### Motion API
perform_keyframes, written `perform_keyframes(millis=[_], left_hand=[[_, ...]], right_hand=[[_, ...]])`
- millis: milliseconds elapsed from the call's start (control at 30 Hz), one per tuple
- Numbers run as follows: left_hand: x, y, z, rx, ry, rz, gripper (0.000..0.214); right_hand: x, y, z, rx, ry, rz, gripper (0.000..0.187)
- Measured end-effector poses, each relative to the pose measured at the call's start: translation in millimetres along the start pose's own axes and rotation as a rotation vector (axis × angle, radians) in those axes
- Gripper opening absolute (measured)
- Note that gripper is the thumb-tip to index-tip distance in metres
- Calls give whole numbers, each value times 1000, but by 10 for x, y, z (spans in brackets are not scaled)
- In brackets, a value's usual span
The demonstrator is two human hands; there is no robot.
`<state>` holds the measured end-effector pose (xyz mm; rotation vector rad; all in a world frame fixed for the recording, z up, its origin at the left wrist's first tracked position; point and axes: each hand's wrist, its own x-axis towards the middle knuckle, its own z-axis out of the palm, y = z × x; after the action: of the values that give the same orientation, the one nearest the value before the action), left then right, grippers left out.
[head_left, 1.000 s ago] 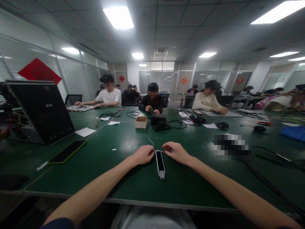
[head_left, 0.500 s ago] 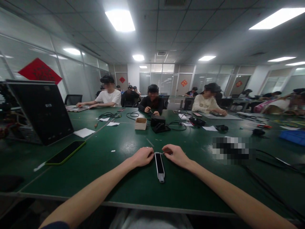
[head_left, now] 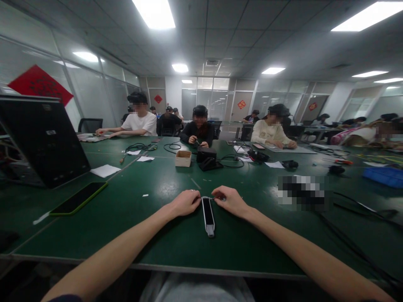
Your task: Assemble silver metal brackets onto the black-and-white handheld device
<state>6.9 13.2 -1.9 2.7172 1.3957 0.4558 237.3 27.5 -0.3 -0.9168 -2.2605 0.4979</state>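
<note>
A slim white pen-like device (head_left: 208, 217) with a long black face and a grey tip lies on the green table, tip toward me. At its far end, a thin pale strip or cord (head_left: 206, 197) runs toward both hands. My left hand (head_left: 187, 202) rests just left of that end, fingers closed together; what they pinch is too small to tell. On the other side, my right hand (head_left: 229, 200) has its thumb and fingers curled in a pinch near the same end. What lies between its fingertips is also unclear.
A phone in a green case (head_left: 78, 199) and a black computer case (head_left: 44, 140) are at left. Ahead stand a small open box (head_left: 183, 159) and a black device (head_left: 207, 158). Cables and a blue tray (head_left: 384, 178) lie right. Co-workers sit across the table.
The view has shifted slightly, so everything sits a little higher and further left. Both hands stay beside the device's far end; their grip looks much the same.
</note>
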Motion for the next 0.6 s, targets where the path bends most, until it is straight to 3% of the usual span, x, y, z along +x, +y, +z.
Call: perform_keyframes(millis=[600], left_hand=[[-4,-1,-11,20,-24,-13,18]], right_hand=[[-11,68,54,46,17,-34,17]])
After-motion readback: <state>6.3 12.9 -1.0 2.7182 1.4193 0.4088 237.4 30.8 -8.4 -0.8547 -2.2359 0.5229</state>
